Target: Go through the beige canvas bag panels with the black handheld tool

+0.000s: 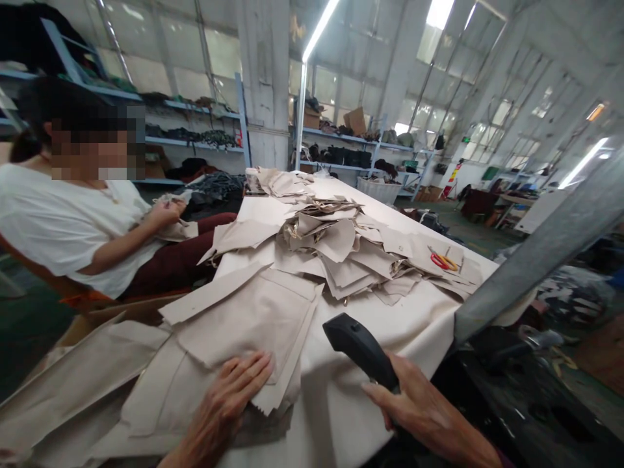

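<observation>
My left hand (241, 383) lies with its fingers stretched out, pressing on a stack of beige fabric pieces (253, 318) near the table's front left. Below and to the left, more beige fabric panels (160, 396) spread under my forearm. In my right hand (414, 396) is a black handheld tool that looks like an electric clipper (363, 344). My fingers wrap round its lower body, and its broad head points up and left. The clipper is held over the table cover, apart from the fabric stack.
A heap of beige pieces (336, 240) covers the middle of the table (341, 383). Scissors with red and orange handles (443, 261) lie at right. A slanted metal post (526, 273) crosses the right side. A seated person (78, 214) at left handles fabric.
</observation>
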Demonstrator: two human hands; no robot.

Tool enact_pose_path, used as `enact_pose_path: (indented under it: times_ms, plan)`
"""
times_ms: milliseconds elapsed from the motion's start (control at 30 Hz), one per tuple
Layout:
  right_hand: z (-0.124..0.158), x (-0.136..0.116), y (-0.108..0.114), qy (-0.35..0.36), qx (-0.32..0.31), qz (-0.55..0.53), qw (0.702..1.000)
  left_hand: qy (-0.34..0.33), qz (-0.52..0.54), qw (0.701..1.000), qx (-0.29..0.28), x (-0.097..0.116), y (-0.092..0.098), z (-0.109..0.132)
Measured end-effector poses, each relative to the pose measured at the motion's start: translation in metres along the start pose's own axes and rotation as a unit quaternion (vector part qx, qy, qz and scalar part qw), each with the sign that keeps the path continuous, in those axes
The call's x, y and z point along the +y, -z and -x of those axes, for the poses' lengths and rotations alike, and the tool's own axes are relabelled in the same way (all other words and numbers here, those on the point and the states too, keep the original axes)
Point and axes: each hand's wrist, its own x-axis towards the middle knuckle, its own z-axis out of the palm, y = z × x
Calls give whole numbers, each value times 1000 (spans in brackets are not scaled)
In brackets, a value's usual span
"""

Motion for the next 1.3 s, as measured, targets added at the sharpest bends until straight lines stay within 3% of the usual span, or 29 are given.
enact_pose_path:
  times_ms: [167,333,467,567,667,767,867,1000,1133,1200,1300]
  plan:
    - [-50,-20,-8,19,-4,27,999,7,8,1000,26,-5,-8,5]
    - [-98,-22,-25,74,10,69,995,-1,19,1000,24,-9,-10,7]
    - [-126,-23,-27,73,1,54,996,0,27,999,38,-11,-12,9]
    - [-128,-33,-15,65,37,57,996,11,29,999,45,-11,-11,9]
    - [-112,-45,1,40,67,84,993,2,18,999,48,-13,-9,7]
    - [-93,-48,7,8,47,106,993,-15,3,999,47,-16,-5,4]
    - [-86,-42,-1,-14,8,89,996,-33,-11,998,46,-19,-2,3]
    - [-105,-32,-17,5,-9,81,997,-28,-17,998,48,-18,-6,7]
    - [-128,-38,-16,38,51,80,995,17,11,998,51,-11,-12,8]
    - [-129,-46,-9,44,77,77,993,27,28,998,55,-9,-5,7]
    - [-117,-58,1,41,53,74,995,8,60,997,40,-16,24,3]
